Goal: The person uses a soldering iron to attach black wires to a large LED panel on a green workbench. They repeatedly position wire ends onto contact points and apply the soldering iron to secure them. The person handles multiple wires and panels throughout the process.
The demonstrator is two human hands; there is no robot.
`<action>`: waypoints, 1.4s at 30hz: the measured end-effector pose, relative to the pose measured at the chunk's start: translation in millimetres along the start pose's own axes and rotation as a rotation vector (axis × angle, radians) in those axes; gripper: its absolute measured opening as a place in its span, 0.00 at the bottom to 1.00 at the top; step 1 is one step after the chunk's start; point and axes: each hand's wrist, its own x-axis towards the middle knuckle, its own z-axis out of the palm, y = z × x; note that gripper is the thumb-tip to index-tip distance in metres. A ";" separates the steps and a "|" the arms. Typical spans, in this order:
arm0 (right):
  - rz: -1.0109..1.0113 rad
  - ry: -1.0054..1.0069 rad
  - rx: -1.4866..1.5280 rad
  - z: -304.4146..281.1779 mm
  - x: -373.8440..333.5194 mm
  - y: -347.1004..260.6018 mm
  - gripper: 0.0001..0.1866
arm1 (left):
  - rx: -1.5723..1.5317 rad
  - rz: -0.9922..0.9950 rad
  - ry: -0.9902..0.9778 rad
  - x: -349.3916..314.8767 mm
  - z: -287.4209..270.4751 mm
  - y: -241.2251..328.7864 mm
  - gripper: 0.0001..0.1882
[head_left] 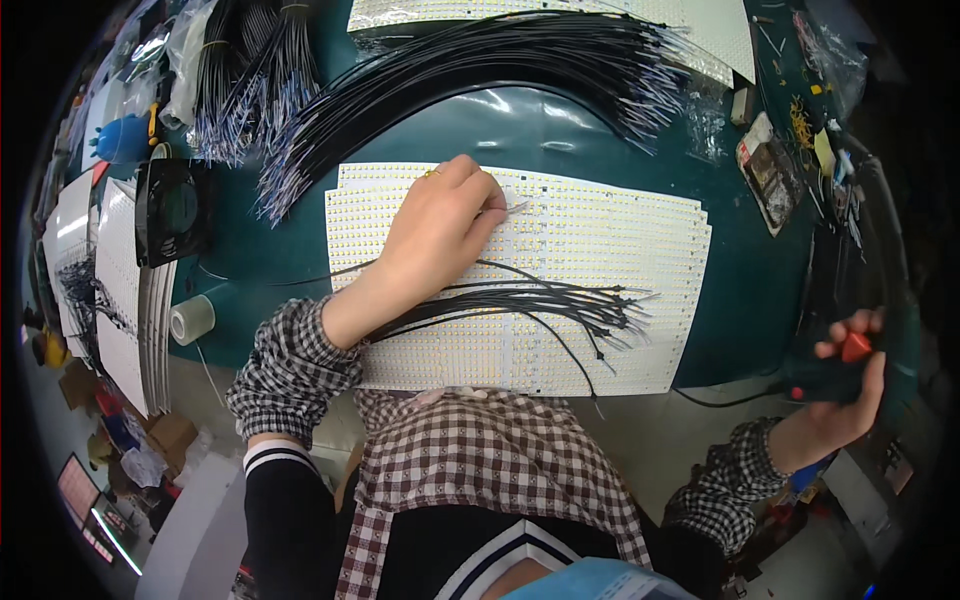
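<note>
My left hand rests over a stack of white LED boards, with thumb and fingers pinched together. A thin pale wire end sticks out from the fingertips across the top board. Under my left forearm lies a loose bunch of black cables with stripped, light-coloured ends pointing right. Far to the right, my right hand has its fingers curled about a red-ended object; its full shape is lost in the dark rim of the view.
A thick bundle of black cables arches behind the boards. At left stand a black fan, a tape roll and more boards. A dirty tray lies at right. A black cord hangs by the table's front edge.
</note>
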 end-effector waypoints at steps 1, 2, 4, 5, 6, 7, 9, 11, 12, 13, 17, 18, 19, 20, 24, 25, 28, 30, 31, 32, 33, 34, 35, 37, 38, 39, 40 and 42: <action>-0.020 -0.042 -0.005 4.5 9.8 -2.0 0.18 | -0.001 -0.011 0.017 -0.3 -2.9 0.5 0.05; -0.043 -0.107 0.011 16.3 24.5 0.1 0.18 | -0.013 -0.004 0.057 -4.3 -9.2 -1.9 0.05; 0.079 -0.177 0.107 38.6 30.4 13.7 0.17 | -0.032 -0.076 0.119 -17.4 -10.8 -4.9 0.05; 0.115 -0.171 0.114 47.8 29.3 22.7 0.18 | -0.011 -0.200 0.082 -20.3 -5.9 -6.5 0.06; 0.168 -0.173 0.139 56.7 27.2 34.2 0.19 | -0.057 -0.193 0.101 -25.3 -5.9 -7.3 0.08; 0.234 -0.173 0.105 46.1 37.1 55.2 0.19 | -0.120 -0.171 0.154 -34.5 -9.3 -8.0 0.09; 0.296 -0.248 0.104 68.2 57.0 100.9 0.19 | -0.236 -0.034 0.273 -36.3 -11.4 -7.5 0.09; 0.271 -0.351 0.070 121.8 67.3 113.1 0.19 | -0.017 0.016 0.257 -32.4 -12.0 -16.1 0.09; 0.225 -0.392 0.077 139.1 72.9 112.5 0.19 | 0.020 -0.055 0.218 -15.7 -9.5 -13.6 0.09; 0.178 -0.447 0.083 157.5 81.0 109.4 0.19 | 0.006 -0.097 0.304 -12.0 -13.2 -10.5 0.10; 0.051 -0.576 0.078 197.5 78.7 95.4 0.19 | 0.024 -0.083 0.364 -24.9 -19.3 -7.0 0.04; 0.019 -0.573 0.085 206.1 84.9 89.7 0.19 | 0.011 -0.071 0.375 -27.4 -24.0 -6.0 0.04; 0.009 -0.573 0.081 209.2 84.0 86.7 0.19 | -0.016 -0.072 0.377 -29.7 -23.1 -3.2 0.04; -0.003 -0.563 0.079 210.7 82.8 83.5 0.19 | -0.043 -0.068 0.373 -30.7 -21.7 -0.6 0.03; -0.034 -0.499 0.059 206.5 83.3 68.4 0.19 | -0.062 -0.048 0.400 -23.8 -13.4 -3.4 0.04; -0.040 -0.475 0.051 204.1 84.4 64.3 0.19 | -0.071 -0.034 0.401 -22.8 -12.7 -6.0 0.04; -0.058 -0.367 0.053 185.1 90.8 52.8 0.20 | -0.040 -0.008 0.364 -16.1 -14.3 -13.0 0.04; -0.059 -0.262 0.051 157.7 94.9 42.3 0.20 | 0.034 0.001 0.276 -8.0 -17.8 -9.9 0.05; -0.038 -0.196 0.051 138.4 94.7 37.0 0.20 | -0.025 0.028 0.369 -4.6 -9.9 -14.6 0.05; -0.004 -0.136 0.059 125.2 94.0 33.8 0.20 | -0.076 0.039 0.398 -7.0 -8.8 -24.4 0.05; 0.060 -0.056 0.071 107.9 92.3 32.1 0.20 | -0.217 -0.074 0.281 -14.0 -25.3 -11.5 0.04; 0.118 0.033 0.079 89.2 80.9 24.1 0.20 | -0.210 -0.020 0.311 -8.4 -25.9 -9.0 0.06; 0.175 0.087 0.097 78.1 68.7 23.5 0.20 | -0.266 -0.043 0.251 -6.9 -32.7 -9.7 0.06; 0.322 -0.022 0.225 76.4 34.8 49.3 0.20 | -0.279 -0.002 0.284 -11.2 -36.6 -22.3 0.05; 0.296 -0.240 0.320 64.7 28.5 68.1 0.21 | -0.380 -0.015 0.289 -7.5 -36.6 -26.8 0.04; 0.314 -0.256 0.460 55.9 25.2 90.4 0.20 | -0.418 -0.138 0.263 -1.7 -35.9 -15.6 0.03; 0.279 -0.245 0.466 51.5 19.1 99.6 0.20 | -0.367 -0.093 0.227 5.1 -39.1 -14.1 0.03; 0.230 -0.189 0.457 43.4 7.6 103.8 0.21 | -0.436 -0.090 0.187 18.7 -31.5 -11.3 0.05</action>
